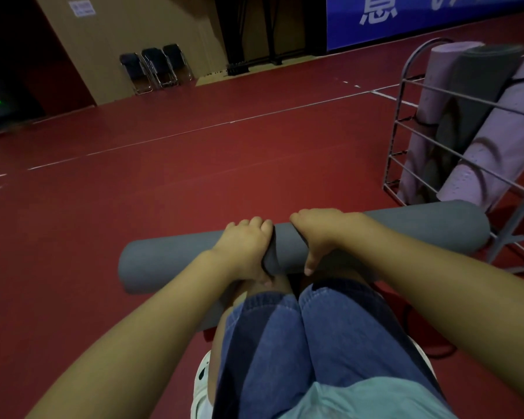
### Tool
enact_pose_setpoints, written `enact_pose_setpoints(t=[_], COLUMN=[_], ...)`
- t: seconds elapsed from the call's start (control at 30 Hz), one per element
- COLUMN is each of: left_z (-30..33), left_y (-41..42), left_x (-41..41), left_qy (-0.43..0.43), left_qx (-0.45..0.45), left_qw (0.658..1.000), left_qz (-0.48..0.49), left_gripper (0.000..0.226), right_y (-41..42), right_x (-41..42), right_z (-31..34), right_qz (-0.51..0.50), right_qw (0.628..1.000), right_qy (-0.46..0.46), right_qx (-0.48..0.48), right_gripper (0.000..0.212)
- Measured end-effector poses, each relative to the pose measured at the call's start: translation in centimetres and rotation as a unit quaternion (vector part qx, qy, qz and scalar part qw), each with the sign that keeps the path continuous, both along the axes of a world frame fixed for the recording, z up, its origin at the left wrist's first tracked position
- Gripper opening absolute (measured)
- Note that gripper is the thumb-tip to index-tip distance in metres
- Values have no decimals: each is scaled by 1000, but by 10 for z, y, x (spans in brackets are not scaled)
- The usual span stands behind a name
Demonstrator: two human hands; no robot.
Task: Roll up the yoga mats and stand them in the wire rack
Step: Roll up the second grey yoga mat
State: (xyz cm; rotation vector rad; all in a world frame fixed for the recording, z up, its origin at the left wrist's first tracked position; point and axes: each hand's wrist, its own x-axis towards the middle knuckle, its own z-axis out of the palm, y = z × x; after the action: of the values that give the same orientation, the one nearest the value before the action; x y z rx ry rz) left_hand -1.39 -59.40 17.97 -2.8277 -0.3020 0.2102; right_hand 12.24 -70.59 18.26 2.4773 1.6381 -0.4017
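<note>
Red sports floor (194, 176) all round you, white court lines, folding chairs (156, 68) against the far wall, blue banner (436, 19) top right. Wire rack (406, 137) stands to your right, near the roll's right end, already holding several upright rolled mats (481, 140), lilac and dark grey.

Grey yoga mat (164, 258) lies across in front of your knees, looks nearly fully rolled; a short flat tail seems to run under your legs. The roll flares thicker at the right end than the left, so I judge it's coning.

Left hand (245, 246) and right hand (321, 234) sit side by side at the roll's middle, fingers curled over the top, thumbs tucked underneath at the loose edge. Both grip the mat.

Advice for this step:
- spread your hands wider apart; a centre-only grip lets the ends drift
- pull the right end back tight before the last turn
- keep the edges flush, or it stands badly
- hold the seam closed as you lift towards the rack
</note>
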Motion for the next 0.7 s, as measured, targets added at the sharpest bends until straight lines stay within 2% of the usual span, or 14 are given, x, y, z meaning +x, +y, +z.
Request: enact_pose_setpoints(t=[0.2, 0.47, 0.6, 0.7], left_z=[13, 57, 76, 67], left_y=[8, -16, -35, -40], left_x=[-1, -19, -44, -62], left_qy=[-43, -82, -118, -112], left_qx=[-5, 13, 28, 19], left_qw=[999, 993, 983, 983], left_qz=[-28, -84, -135, -142], left_gripper=[88, 79, 77, 76], right_y=[-9, -49, -73, -79], right_x=[8, -12, -32, -46], right_z=[11, 57, 80, 78], right_qz=[25, 50, 85, 108], right_qw=[999, 996, 994, 994], right_qy=[4, -3, -10, -9], right_qx=[46, 78, 60, 35], right_gripper=[74, 70, 70, 67])
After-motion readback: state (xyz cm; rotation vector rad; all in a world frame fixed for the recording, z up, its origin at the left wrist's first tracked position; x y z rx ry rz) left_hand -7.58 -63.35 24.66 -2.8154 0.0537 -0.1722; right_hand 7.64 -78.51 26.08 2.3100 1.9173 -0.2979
